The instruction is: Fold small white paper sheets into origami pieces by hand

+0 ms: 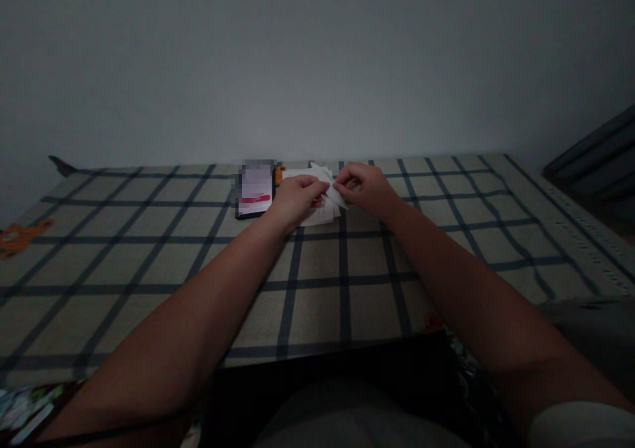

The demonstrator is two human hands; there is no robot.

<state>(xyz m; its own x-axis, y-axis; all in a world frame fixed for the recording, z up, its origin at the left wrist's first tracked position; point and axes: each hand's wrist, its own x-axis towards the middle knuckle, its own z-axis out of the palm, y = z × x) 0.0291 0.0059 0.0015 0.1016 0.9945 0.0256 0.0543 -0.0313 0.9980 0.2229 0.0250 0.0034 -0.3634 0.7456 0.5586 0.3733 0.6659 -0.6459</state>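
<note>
Both hands meet over the far part of the table, around a small folded piece of white paper (336, 198). My left hand (297, 200) is closed, thumb and forefinger pinching the paper's left side. From the right, my right hand (364, 186) pinches the paper's edge with thumb and fingertip. Pointed white flaps stick out between the hands, above and below the fingertips. Under them lie several white sheets (317, 218) with faint marks, partly covered by my left hand. The dim light hides the finer folds.
A phone-like device (255, 190) with a lit, partly blurred screen lies left of the sheets, an orange item (278, 175) beside it. The checked tablecloth (317, 296) reaches the pale wall (317, 64). An orange patch (24, 236) shows far left, a dark slatted object (595, 143) far right.
</note>
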